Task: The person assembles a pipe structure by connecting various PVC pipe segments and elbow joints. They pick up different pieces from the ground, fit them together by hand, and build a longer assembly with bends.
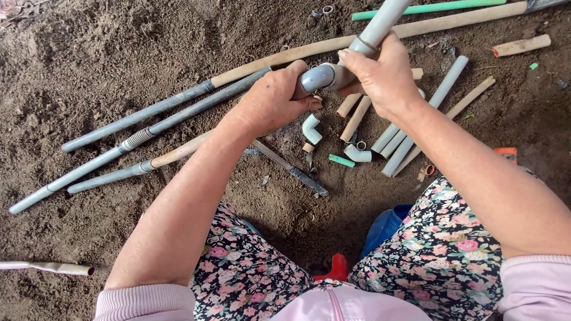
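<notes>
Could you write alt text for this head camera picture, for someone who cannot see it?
Two bare hands join a grey plastic elbow fitting to a grey plastic pipe: left hand on the elbow, right hand on the pipe. Below, on brown soil, lie loose pipe offcuts.

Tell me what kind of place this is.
Probably an outdoor yard or garden work spot: bare soil for a floor, loose pipes lying about, and both hands, left hand and right hand, holding an elbow fitting.

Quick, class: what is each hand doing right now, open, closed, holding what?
Left hand: closed on the grey elbow.
Right hand: closed on the grey pipe.
</notes>
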